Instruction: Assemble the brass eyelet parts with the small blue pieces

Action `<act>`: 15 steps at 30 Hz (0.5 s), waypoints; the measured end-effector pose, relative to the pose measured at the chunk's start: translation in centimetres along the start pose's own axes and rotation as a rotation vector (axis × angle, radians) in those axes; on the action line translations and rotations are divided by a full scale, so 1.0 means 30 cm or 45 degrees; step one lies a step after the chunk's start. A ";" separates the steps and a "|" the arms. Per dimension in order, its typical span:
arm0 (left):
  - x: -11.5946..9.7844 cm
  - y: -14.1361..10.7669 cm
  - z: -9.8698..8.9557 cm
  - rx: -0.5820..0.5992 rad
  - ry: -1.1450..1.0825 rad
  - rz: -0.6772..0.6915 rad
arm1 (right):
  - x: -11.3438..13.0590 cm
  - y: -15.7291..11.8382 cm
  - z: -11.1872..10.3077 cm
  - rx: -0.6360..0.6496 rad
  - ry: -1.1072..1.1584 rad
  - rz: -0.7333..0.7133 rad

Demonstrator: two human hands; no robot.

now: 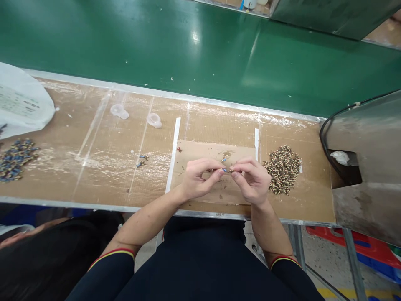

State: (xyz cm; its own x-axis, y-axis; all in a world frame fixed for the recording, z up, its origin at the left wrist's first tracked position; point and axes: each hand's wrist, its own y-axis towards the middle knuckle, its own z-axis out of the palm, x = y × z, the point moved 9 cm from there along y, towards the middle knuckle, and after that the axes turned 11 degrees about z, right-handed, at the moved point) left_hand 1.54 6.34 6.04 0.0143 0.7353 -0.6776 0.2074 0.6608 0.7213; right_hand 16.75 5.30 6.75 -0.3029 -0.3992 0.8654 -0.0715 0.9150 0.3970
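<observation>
My left hand [202, 177] pinches a small blue-and-metal part [224, 170] between thumb and forefinger. Facing it, my right hand [251, 177] is closed on a tiny brass-coloured part [231, 169]. The two fingertips nearly meet above a cardboard sheet [200, 196], and I cannot tell whether the parts touch. Just beyond the fingers lies another small blue-tipped part [223, 159], beside a little scatter of brass-coloured bits [228, 153]. To the right of my right hand spreads a pile of small brass-and-dark parts [283, 169].
Several blue parts [142, 161] lie left of the sheet, with a larger blue pile [17, 161] at far left. Two clear plastic cups [154, 120] rest behind. A green surface [140, 50] runs along the back. A metal housing [369, 167] with a black cable stands right. Another person [62, 255] is at lower left.
</observation>
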 end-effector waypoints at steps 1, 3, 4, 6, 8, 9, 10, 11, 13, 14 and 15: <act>0.009 -0.003 -0.002 -0.010 -0.032 -0.040 | 0.002 0.000 -0.002 -0.006 0.009 -0.010; 0.038 -0.014 0.000 -0.035 -0.150 -0.163 | 0.007 -0.001 -0.007 -0.023 0.033 -0.038; 0.059 -0.022 0.003 -0.052 -0.235 -0.244 | 0.008 -0.003 -0.012 -0.033 0.044 -0.051; 0.101 -0.041 0.013 -0.109 -0.445 -0.398 | 0.006 -0.007 -0.025 -0.068 0.056 -0.065; 0.137 -0.058 0.026 -0.176 -0.659 -0.520 | 0.002 -0.010 -0.041 -0.104 0.054 -0.071; 0.151 -0.064 0.034 -0.203 -0.752 -0.572 | 0.001 -0.011 -0.048 -0.116 0.049 -0.076; 0.163 -0.070 0.042 -0.222 -0.833 -0.621 | 0.001 -0.012 -0.053 -0.125 0.043 -0.086; 0.173 -0.074 0.050 -0.232 -0.900 -0.668 | 0.003 -0.011 -0.057 -0.130 0.039 -0.096; 0.184 -0.081 0.062 -0.244 -0.992 -0.744 | 0.006 -0.009 -0.061 -0.131 0.048 -0.114; 0.186 -0.082 0.065 -0.252 -1.025 -0.767 | 0.008 -0.008 -0.062 -0.128 0.060 -0.123; 0.187 -0.084 0.067 -0.263 -1.048 -0.786 | 0.009 -0.007 -0.062 -0.127 0.074 -0.131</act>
State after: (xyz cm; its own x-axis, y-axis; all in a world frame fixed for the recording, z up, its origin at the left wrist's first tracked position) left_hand 3.05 8.50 0.14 0.6399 -0.0170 -0.7683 0.2356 0.9559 0.1751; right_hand 18.45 4.90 7.47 -0.2428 -0.4956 0.8339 -0.0036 0.8601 0.5101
